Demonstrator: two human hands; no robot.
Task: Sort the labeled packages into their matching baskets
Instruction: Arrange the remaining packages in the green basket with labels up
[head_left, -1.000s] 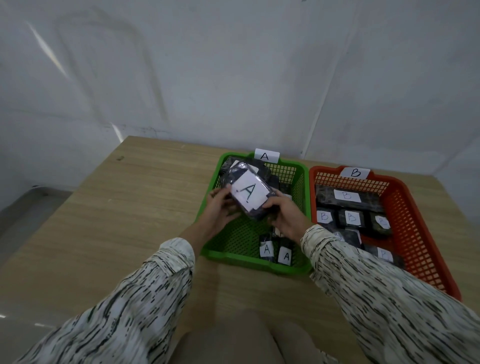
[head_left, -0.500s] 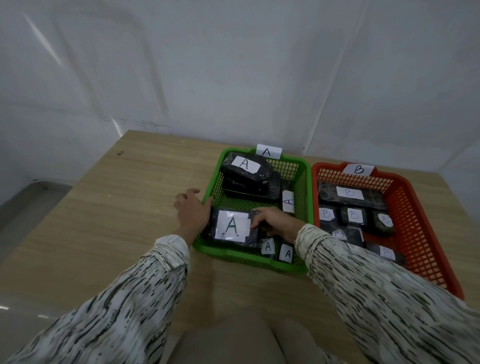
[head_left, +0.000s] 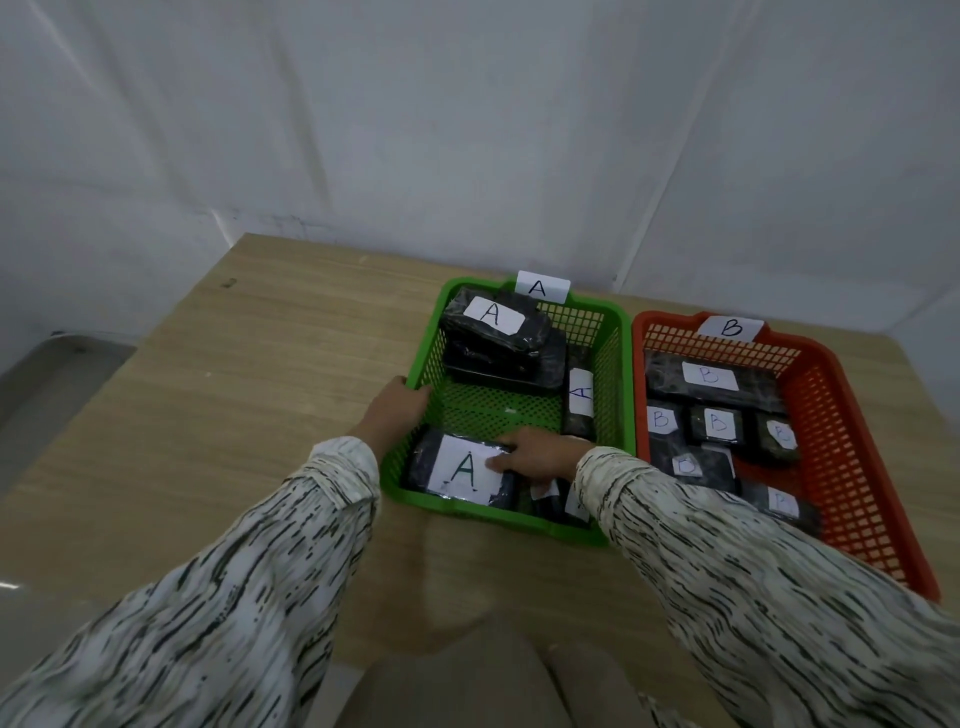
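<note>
Packages in dark wrap are sitting sorted in two baskets on the wooden table (head_left: 218, 415). The right hand (head_left: 540, 457) is lying flat on a large A package (head_left: 457, 470) in the near left corner of the green basket (head_left: 618, 364), fingers (head_left: 506, 460) stretched across its white label, pressing rather than gripping. The left hand (head_left: 397, 410) is curling around the basket's left rim. Another stacked A package (head_left: 496, 338) is resting at the far end, and a narrow one (head_left: 581, 397) is leaning along the right wall. The red basket (head_left: 857, 441) just beside is holding the B packages (head_left: 709, 379)
</note>
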